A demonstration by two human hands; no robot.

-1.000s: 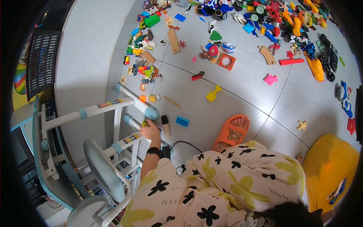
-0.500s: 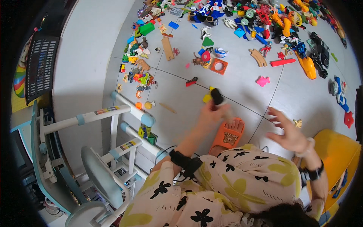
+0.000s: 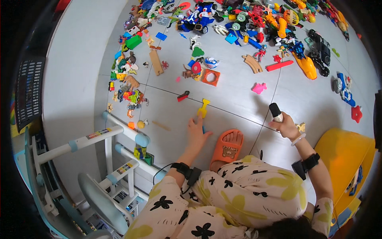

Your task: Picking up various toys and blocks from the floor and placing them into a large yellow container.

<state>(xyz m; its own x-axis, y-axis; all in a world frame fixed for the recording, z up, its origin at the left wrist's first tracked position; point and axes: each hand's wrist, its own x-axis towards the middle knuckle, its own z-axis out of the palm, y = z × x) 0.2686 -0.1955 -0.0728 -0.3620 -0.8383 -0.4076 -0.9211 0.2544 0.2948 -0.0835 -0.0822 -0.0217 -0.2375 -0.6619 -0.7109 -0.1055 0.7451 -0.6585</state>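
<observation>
My right hand [image 3: 287,126] is wrapped round a small white cylinder with a black end [image 3: 275,111], its kind not clear. The black end points up and away from me, above the floor. On the left, my left hand [image 3: 195,135] reaches down with its fingers apart, and the fingertips come up to the near end of a yellow toy piece shaped like a small shovel [image 3: 204,107]. A bit of something blue [image 3: 204,129] shows beside the left thumb, mostly hidden. Farther off lie a red-and-black toy piece [image 3: 183,96] and a pink animal-shaped piece [image 3: 259,88].
A big heap of mixed toys [image 3: 254,24] spreads across the far floor, with a row of small figures [image 3: 129,87] at left. A white-framed chair [image 3: 107,139] stands at left, a yellow bin [image 3: 346,159] at right. My foot wears an orange slipper [image 3: 229,153].
The black-ended cylinder has passed from my left hand to my right. My left hand has let go and moved down to the yellow piece. The view has shifted slightly right.
</observation>
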